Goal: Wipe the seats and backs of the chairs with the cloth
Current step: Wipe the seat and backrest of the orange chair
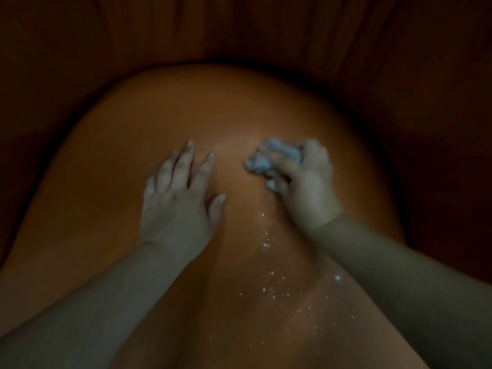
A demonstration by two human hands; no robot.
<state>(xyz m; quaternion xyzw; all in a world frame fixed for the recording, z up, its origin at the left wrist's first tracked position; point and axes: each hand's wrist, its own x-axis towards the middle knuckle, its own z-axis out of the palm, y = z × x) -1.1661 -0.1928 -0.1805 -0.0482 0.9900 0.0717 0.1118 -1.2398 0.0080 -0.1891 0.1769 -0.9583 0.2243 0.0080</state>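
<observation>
Dim, slightly blurred view down onto a smooth, rounded orange-brown chair (165, 107) panel; whether it is the seat or the back is unclear. The right hand (303, 179) clutches a crumpled pale blue cloth (262, 159), its fingers (282, 166) curled tightly around it, the wad bulging out on the hand's left and far sides and pressed against the chair. The left hand (177, 203) lies flat just left of the cloth, fingers spread and holding nothing. Small white specks (269, 283) dot the near part of the panel between the forearms. The surroundings are dark.
</observation>
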